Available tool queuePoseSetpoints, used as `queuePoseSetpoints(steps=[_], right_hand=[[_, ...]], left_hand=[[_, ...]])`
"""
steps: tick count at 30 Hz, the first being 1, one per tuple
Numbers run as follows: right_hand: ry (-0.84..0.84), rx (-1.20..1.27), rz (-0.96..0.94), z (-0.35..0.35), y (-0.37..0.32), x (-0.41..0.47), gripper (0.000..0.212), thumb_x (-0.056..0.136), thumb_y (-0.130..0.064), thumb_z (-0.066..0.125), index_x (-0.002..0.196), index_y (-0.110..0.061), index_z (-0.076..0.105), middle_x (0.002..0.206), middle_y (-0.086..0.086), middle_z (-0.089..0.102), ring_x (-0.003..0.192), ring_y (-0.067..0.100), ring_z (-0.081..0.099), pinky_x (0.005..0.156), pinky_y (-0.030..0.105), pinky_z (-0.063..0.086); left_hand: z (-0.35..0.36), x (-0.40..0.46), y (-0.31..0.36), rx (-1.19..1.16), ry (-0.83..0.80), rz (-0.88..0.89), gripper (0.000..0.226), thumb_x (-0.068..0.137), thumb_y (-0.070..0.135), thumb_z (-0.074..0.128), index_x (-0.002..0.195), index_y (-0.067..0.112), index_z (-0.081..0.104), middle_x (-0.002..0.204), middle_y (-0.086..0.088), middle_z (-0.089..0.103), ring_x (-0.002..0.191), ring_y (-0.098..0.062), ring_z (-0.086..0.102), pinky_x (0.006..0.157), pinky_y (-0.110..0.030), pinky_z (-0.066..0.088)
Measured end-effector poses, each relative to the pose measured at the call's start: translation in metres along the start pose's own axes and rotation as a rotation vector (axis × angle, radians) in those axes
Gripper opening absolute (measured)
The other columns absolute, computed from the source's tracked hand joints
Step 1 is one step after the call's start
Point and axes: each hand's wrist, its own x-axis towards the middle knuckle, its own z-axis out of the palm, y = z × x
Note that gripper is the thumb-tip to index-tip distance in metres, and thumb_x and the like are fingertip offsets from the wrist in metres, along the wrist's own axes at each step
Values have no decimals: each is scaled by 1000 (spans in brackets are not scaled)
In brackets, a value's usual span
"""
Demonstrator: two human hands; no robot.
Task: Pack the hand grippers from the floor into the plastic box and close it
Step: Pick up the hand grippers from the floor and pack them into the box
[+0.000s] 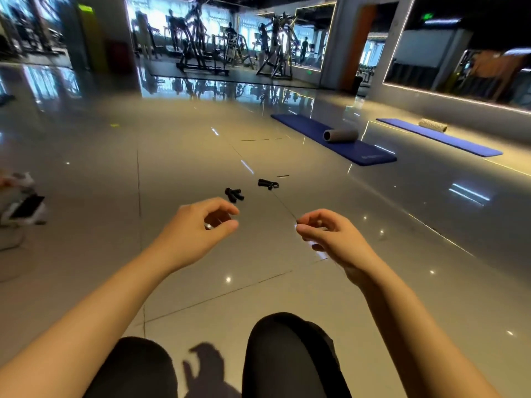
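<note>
**Both hands out, nothing held, grippers ahead on the tiles**

Nearest the camera are two knees (287, 354) in black fabric, low over the glossy tiled floor (402, 282); the person seems to be crouching or kneeling to get down to floor level. Both bare forearms stretch forward from there. The left hand (198, 225) hangs with its fingers loosely curled and thumb near the fingertips, grasping nothing. The right hand (330, 235) is likewise relaxed and empty, fingers softly bent. Judging by the posture, both are on the way out to collect.

Just beyond the fingertips lie the task's things: a black hand gripper (234, 194) past the left hand, handles splayed, and a second hand gripper (267, 183) a little farther and to the right, with a metal spring end. The two lie near each other but apart.

The plastic box is not clearly in view. A blurred white object (23, 202) at the left edge, with something dark lying on it, is cut off and too smeared to name.

Farther back a blue exercise mat (333, 139) carries a grey foam roller (340, 135), and another mat lies along the right wall. Gym machines stand dim and indistinct behind.
</note>
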Motion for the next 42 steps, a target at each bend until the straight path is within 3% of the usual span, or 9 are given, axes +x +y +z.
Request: queuePoseSetpoints(steps=[3,10,16,21,25,29,33,38,42], right_hand=[[-12,-43,-31,-9,-6,29,14,85,-22,68,99,-20,64,99,-1,66,84,6,63,65,13,46],[90,-22,34,-44,29,108,11,86,-22,65,98,-21,65,99,1,66,93,19,63,76,30,50],[109,-2,97,-78,64,194,10,87,-23,65,96,-21,65,99,2,66,90,17,64,73,28,48],[70,-41,105,-102,74,264,13,86,-24,67,97,-20,65,94,-3,65,82,10,62,68,20,46],[40,-87,77,-113,74,334,15,86,-25,66,101,-22,65,101,-1,66,94,14,63,79,26,49],[-39,-175,49,-99,78,423,11,88,-31,63,99,-31,60,107,-5,62,101,15,59,89,33,49],[-114,-257,56,-71,88,516,24,88,-32,62,110,-23,59,110,-4,60,99,12,57,77,25,47],[-196,-379,67,-58,122,629,31,88,-33,62,116,-19,57,111,-3,58,93,10,56,69,21,44],[-283,-449,145,-52,168,721,34,88,-34,62,118,-20,56,114,-2,56,95,12,54,66,18,41]], left_hand=[[2,32,-2,28,6,19,21,87,28,62,108,29,63,100,14,62,94,6,55,70,-2,40],[46,123,-36,5,-88,-28,21,86,30,64,107,30,63,98,10,63,90,0,58,74,-10,43],[100,232,-65,13,-194,-60,18,86,25,65,104,28,62,95,5,63,89,-10,60,65,-1,39],[126,320,-72,151,-260,11,24,85,30,65,109,28,62,92,11,62,87,-3,58,79,-19,47],[117,391,-82,312,-305,74,32,81,40,65,112,35,59,95,17,58,85,-3,58,82,-34,51],[102,448,-132,431,-321,49,37,82,46,63,117,36,55,102,16,56,93,-5,56,80,-31,49],[94,503,-204,382,-404,-103,38,82,39,67,117,29,57,105,9,60,91,-7,57,73,-22,45],[112,576,-288,386,-459,-216,37,81,32,70,116,26,58,105,6,61,94,-13,56,80,-28,47],[149,632,-350,333,-444,-293,36,79,26,72,113,26,59,101,6,60,93,-15,57,77,-28,47]])
